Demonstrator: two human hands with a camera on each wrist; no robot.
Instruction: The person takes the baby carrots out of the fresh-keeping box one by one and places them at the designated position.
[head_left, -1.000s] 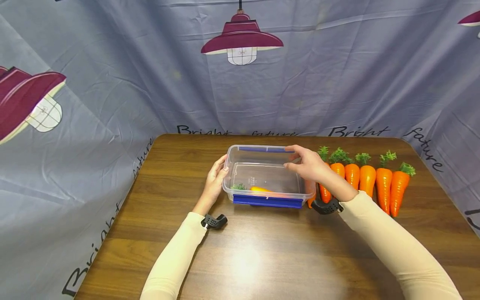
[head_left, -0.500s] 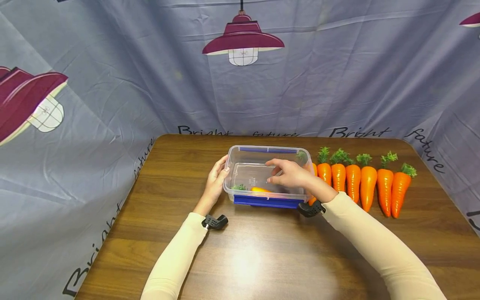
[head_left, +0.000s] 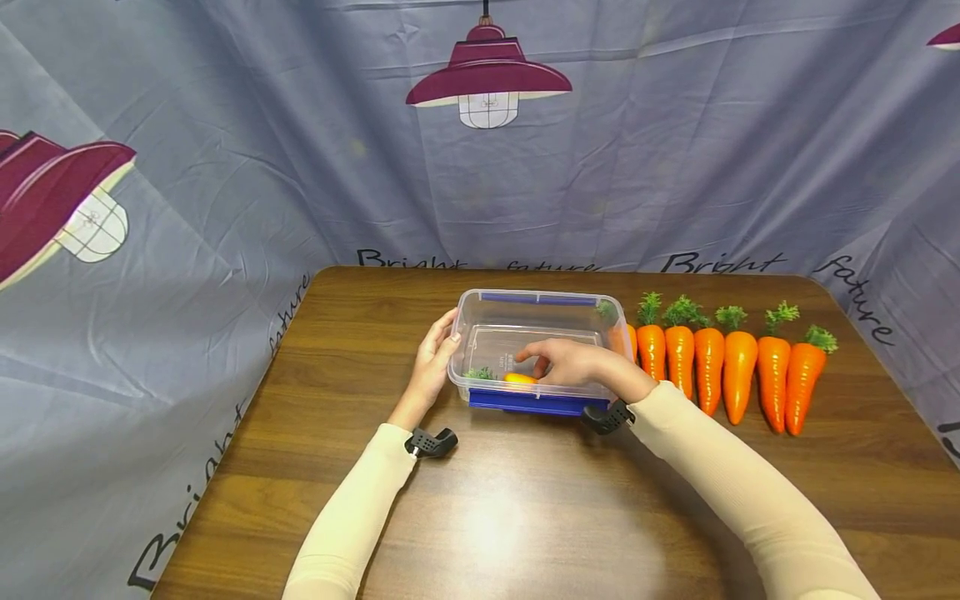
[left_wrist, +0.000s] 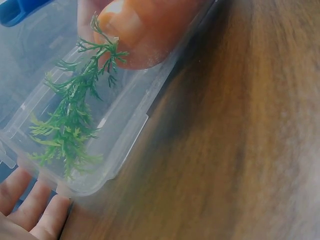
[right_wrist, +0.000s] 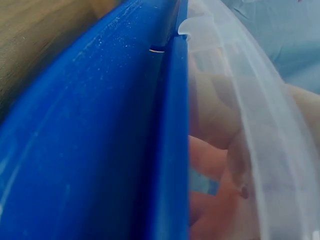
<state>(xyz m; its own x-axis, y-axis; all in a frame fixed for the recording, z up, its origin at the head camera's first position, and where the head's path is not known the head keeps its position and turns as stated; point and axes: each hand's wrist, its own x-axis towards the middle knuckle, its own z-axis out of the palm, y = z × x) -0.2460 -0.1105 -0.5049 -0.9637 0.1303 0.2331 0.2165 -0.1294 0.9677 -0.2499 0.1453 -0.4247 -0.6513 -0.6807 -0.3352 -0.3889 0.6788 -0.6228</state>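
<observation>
A clear plastic container (head_left: 491, 312) with blue side latches stands on the table. Inside it, along the near wall, lies an orange toy carrot (head_left: 519, 378), its green top to the left; the left wrist view shows the carrot (left_wrist: 150, 30) through the plastic. My left hand (head_left: 430, 358) rests against the left wall, thumb at the rim and fingertips touching the outside corner. Over the near rim, my right hand (head_left: 570, 362) reaches into the container, fingers spread low around the carrot's thick end. Its fingers (right_wrist: 210, 160) show through the wall in the right wrist view.
A row of several toy carrots (head_left: 708, 371) with leafy tops lies right of the container, the leftmost close to its wall. The brown wooden table (head_left: 487, 500) meets a grey curtain (head_left: 345, 150) printed with lamps at the back.
My right hand has moved left and down, from above the container's right end to the carrot inside. The left hand and the container stay in place.
</observation>
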